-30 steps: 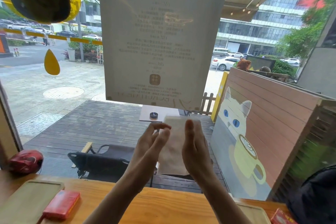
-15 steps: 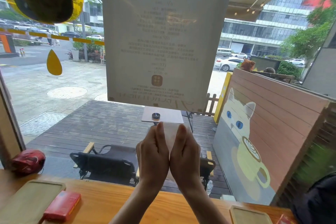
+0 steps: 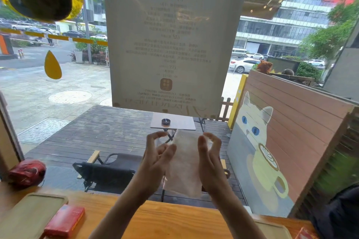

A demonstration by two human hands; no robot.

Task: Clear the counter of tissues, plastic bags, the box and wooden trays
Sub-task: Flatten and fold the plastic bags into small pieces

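Holding a translucent plastic bag (image 3: pixel 185 163) upright above the wooden surface (image 3: pixel 174 221), left hand (image 3: pixel 158 158) and right hand (image 3: pixel 208 158) apart, curled fingers pinching its side edges, wooden tray (image 3: pixel 29 217) and red box (image 3: pixel 65 221) lower left

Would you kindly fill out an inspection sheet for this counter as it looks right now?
Surface: wooden counter, by a window.
Job's things: translucent plastic bag held up between both hands; wooden tray at left, red box at its edge; second tray at right.
Clutter: red bundle at far left.
Hands: left hand and right hand hold the bag's sides.
Cables: nothing seen.
Surroundings: poster on the glass; cat mural outside.
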